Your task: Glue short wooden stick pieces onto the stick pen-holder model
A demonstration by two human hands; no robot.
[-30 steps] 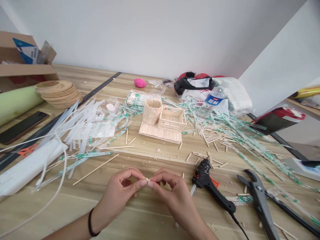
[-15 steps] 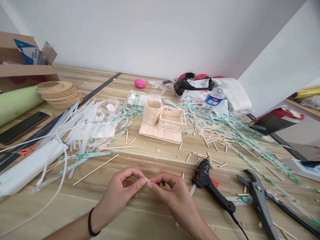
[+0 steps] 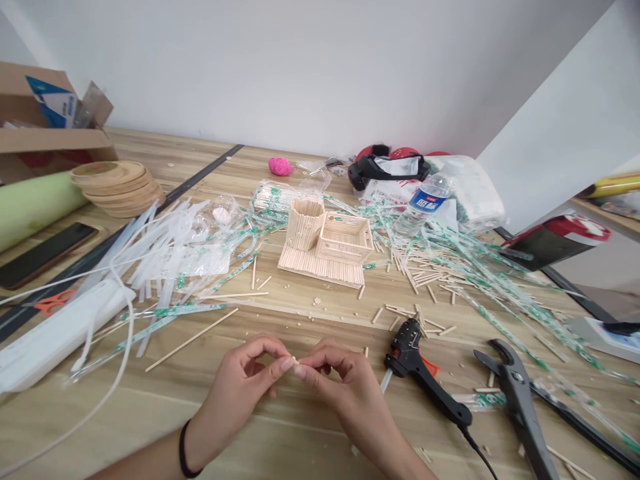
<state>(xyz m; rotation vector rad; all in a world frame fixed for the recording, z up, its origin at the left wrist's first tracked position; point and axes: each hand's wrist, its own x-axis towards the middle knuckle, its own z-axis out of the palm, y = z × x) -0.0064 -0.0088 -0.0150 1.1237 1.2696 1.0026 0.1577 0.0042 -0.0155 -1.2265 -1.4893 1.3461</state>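
Note:
My left hand (image 3: pixel 255 373) and my right hand (image 3: pixel 337 377) meet low in the middle of the view, fingertips almost touching. Between the two pinches is a tiny pale wooden piece (image 3: pixel 294 361), mostly covered by thumbs and fingers; its exact shape is too small to make out. Beyond the hands stands a model of glued wooden sticks: a round stick cup (image 3: pixel 305 227) and a rectangular stick box (image 3: pixel 345 239) on a flat stick base (image 3: pixel 320 267). To the right of my right hand lies a black glue gun (image 3: pixel 417 370).
Grey cutters (image 3: pixel 517 393) lie at the right. Cut sticks (image 3: pixel 430 267) and green-printed wrappers (image 3: pixel 485 313) are scattered behind them, near a water bottle (image 3: pixel 423 203). At left are glue sticks (image 3: pixel 165 247), a white power strip (image 3: pixel 60 333), a cable, a phone (image 3: pixel 47 253) and a cardboard box (image 3: pixel 55 143).
Almost nothing differs. Both hands keep their pinch on the tiny piece in the same spot, and the things on the table stay where they were.

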